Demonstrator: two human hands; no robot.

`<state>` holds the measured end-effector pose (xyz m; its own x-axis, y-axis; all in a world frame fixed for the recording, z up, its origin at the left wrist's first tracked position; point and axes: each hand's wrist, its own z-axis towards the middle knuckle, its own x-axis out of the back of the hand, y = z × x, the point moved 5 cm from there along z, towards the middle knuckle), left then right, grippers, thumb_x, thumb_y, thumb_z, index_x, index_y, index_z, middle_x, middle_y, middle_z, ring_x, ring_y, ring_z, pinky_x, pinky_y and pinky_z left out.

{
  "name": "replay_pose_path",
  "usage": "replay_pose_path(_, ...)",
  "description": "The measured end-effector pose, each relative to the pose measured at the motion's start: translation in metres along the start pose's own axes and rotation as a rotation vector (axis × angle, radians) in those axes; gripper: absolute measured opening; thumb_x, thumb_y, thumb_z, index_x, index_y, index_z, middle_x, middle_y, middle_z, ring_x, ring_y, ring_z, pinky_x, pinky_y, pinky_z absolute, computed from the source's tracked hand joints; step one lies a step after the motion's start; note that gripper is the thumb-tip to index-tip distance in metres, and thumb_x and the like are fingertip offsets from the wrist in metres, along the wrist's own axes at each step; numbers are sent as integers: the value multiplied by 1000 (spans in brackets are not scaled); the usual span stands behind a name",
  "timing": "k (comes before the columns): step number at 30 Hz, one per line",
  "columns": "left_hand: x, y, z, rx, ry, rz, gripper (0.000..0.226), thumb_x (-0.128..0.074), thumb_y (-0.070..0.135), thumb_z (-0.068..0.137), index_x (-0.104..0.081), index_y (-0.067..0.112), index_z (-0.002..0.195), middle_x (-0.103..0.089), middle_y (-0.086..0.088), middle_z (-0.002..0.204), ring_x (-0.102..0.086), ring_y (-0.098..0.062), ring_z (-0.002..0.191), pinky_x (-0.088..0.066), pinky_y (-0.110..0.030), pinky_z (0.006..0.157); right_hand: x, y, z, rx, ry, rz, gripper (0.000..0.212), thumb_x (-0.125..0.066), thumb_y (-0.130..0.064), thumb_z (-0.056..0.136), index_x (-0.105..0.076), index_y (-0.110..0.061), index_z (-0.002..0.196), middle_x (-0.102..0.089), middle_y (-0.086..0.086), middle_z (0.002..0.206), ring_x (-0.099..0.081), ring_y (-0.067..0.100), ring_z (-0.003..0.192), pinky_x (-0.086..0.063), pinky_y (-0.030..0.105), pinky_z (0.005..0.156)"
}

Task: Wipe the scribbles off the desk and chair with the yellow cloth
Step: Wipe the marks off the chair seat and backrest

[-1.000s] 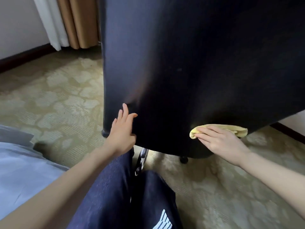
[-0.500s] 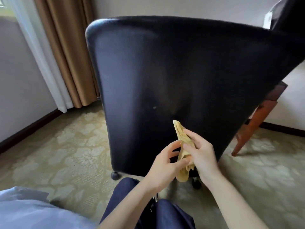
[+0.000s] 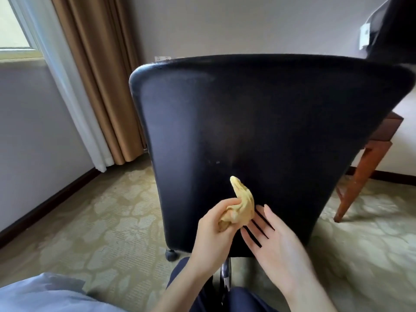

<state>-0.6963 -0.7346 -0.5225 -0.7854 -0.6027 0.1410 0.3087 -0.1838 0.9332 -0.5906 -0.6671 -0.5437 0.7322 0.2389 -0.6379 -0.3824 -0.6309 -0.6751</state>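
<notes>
The back of a black leather chair (image 3: pixel 258 122) fills the middle of the view, standing on castors. A few faint pale marks show on it near its lower middle. In front of its lower part my left hand (image 3: pixel 213 235) grips the bunched yellow cloth (image 3: pixel 239 204), whose tip sticks up. My right hand (image 3: pixel 272 244) is beside it, palm up with fingers spread and straight, holding nothing. A corner of the brown wooden desk (image 3: pixel 382 136) shows behind the chair at right; its top is hidden.
Patterned carpet (image 3: pixel 94 221) covers the floor. Tan and white curtains (image 3: pixel 94 75) hang by a window at left. A wooden desk leg (image 3: pixel 353 188) slants down at right. A chair castor (image 3: pixel 170 254) sits near my knees, and a dark object (image 3: pixel 396 25) is at top right.
My view has risen from the chair's lower edge to its whole back. The cloth went from my right hand, which was wiping, into my left hand; my right hand has let go.
</notes>
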Motion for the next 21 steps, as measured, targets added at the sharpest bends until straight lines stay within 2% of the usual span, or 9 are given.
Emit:
replay_pose_path(3,-9,6,-4,-157,-207,238,53,-61,-1,81,-62,39,116,-61,23,115,-51,-4,114,-43,-20,94,-7,6,1,99,66,-10,26,-61,-14,87,-66,-13,113,-70,11,108,-65,23,102,-50,34,85)
replay_pose_path(6,-2,2,1,-72,-348,252,52,-65,11,82,-57,35,127,-56,23,126,-43,2,124,-38,-24,105,-2,1,6,305,221,-104,24,-63,-16,89,-65,-25,110,-70,4,106,-66,20,99,-52,36,83)
replay_pose_path(7,8,4,6,-72,-303,228,51,-66,12,81,-58,31,128,-54,20,130,-42,4,126,-36,-25,107,-4,-5,6,428,272,-217,23,-62,-18,90,-63,-30,109,-68,0,107,-65,17,101,-52,36,85)
replay_pose_path(9,36,15,19,-154,-95,209,50,-63,10,77,-59,26,125,-51,14,136,-41,1,130,-34,-30,109,-16,-27,3,760,374,-475,27,-63,-16,89,-59,-33,110,-64,-7,111,-60,11,104,-51,33,91)
replay_pose_path(11,68,29,30,-250,109,224,50,-60,6,77,-57,24,125,-48,11,139,-40,-8,133,-35,-40,109,-39,-54,1,1168,398,-657,32,-64,-5,86,-61,-24,113,-60,-3,112,-57,14,105,-50,24,89)
replay_pose_path(13,97,44,42,-330,249,262,54,-57,5,78,-52,22,129,-41,7,143,-34,-10,137,-33,-48,110,-68,-73,7,1578,357,-822,31,-63,0,84,-64,-11,112,-60,7,111,-54,20,105,-49,29,88)
replay_pose_path(15,121,50,57,-332,358,290,64,-57,8,78,-40,23,137,-30,5,149,-25,-6,141,-29,-49,113,-98,-81,19,1899,317,-986,30,-61,1,85,-65,-12,112,-62,7,109,-53,22,101,-48,38,85)
replay_pose_path(18,142,37,79,-165,363,153,85,-60,21,74,-20,32,148,-20,10,156,-19,-7,143,-27,-47,115,-134,-75,43,2150,278,-1129,25,-64,-2,87,-70,-15,108,-59,-3,109,-51,20,97,-47,38,81)
replay_pose_path(21,138,18,88,14,251,70,94,-62,9,81,-5,34,152,-9,16,158,-10,2,143,-18,-40,119,-142,-64,63,2245,212,-1121,31,-65,-2,87,-63,-18,114,-53,-7,112,-49,18,98,-50,41,77)
